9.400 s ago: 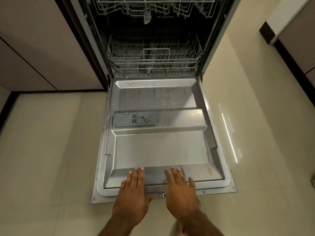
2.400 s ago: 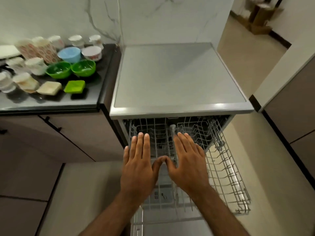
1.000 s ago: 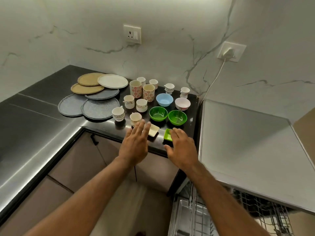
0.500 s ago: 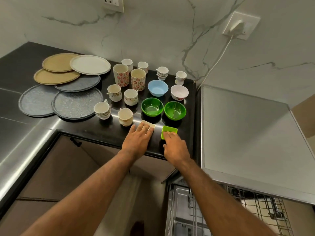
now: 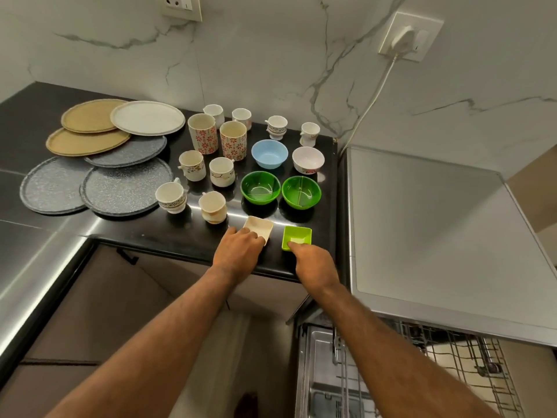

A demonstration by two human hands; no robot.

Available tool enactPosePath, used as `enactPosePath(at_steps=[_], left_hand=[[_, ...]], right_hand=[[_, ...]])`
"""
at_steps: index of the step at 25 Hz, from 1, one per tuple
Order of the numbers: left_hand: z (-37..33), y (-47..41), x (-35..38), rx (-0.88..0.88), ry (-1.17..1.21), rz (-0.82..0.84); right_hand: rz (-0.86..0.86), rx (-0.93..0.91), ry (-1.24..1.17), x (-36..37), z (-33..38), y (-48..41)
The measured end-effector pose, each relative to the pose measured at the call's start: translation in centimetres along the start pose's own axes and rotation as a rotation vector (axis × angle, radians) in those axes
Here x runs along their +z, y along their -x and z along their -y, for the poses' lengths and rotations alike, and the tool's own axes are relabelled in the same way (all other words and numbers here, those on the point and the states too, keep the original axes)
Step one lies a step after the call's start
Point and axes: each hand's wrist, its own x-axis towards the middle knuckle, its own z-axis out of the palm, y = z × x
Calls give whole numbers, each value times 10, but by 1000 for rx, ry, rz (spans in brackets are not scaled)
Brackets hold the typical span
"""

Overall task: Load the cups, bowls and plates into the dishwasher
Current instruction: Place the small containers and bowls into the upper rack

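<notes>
Dishes: cream square dish (image 5: 259, 229) and green square dish (image 5: 298, 236) sit at the counter (image 5: 180, 245) front edge; they look light, rigid, slick. Your left hand (image 5: 236, 251) curls over the cream rim, right hand (image 5: 315, 267) pinches the green rim. Lift toward you: round green bowls (image 5: 259, 187) sit just behind, rack (image 5: 452, 351) open low right
</notes>
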Motion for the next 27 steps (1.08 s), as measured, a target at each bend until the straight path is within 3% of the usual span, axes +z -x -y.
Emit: enactPosePath(at_steps=[8, 16, 27], left_hand=[[-100, 40, -36, 89, -50, -96], [-276, 102, -58, 275, -72, -174], [-441, 165, 51, 522, 11, -46]], right_hand=[[-216, -9, -25, -45, -59, 108], [-306, 46, 18, -58, -168, 273], [-392, 269, -45, 43, -299, 461]])
